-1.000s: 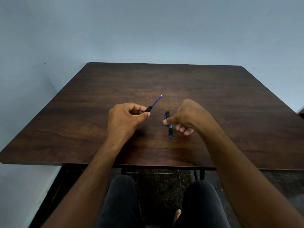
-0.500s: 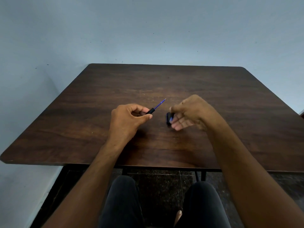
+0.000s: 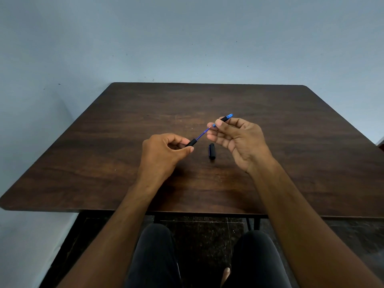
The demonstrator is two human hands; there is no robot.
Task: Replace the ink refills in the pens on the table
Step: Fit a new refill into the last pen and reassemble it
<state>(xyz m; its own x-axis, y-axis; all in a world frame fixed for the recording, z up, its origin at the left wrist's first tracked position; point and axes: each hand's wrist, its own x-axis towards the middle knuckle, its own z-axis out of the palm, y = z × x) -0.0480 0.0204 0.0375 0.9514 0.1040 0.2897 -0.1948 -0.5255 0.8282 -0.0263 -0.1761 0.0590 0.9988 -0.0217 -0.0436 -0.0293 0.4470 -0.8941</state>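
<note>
My left hand (image 3: 164,154) is closed around a black pen barrel (image 3: 191,142), from which a thin blue ink refill (image 3: 202,134) sticks out up and to the right. My right hand (image 3: 239,140) is raised above the table and pinches a short black and blue pen front piece (image 3: 225,118) between thumb and fingers. The refill's tip meets the near end of that piece, right at my right fingertips. A black pen cap (image 3: 211,151) lies on the dark wooden table (image 3: 124,125) between my hands, touched by neither.
The table's near edge (image 3: 83,209) runs just in front of my forearms, with my knees in dark trousers (image 3: 153,254) below it. A pale blue wall (image 3: 187,38) stands behind the far edge. The floor under the table is dark tile.
My right hand lifted the black and blue front piece off the table and brought it to the refill's tip. The black cap stayed on the table. My left hand barely moved.
</note>
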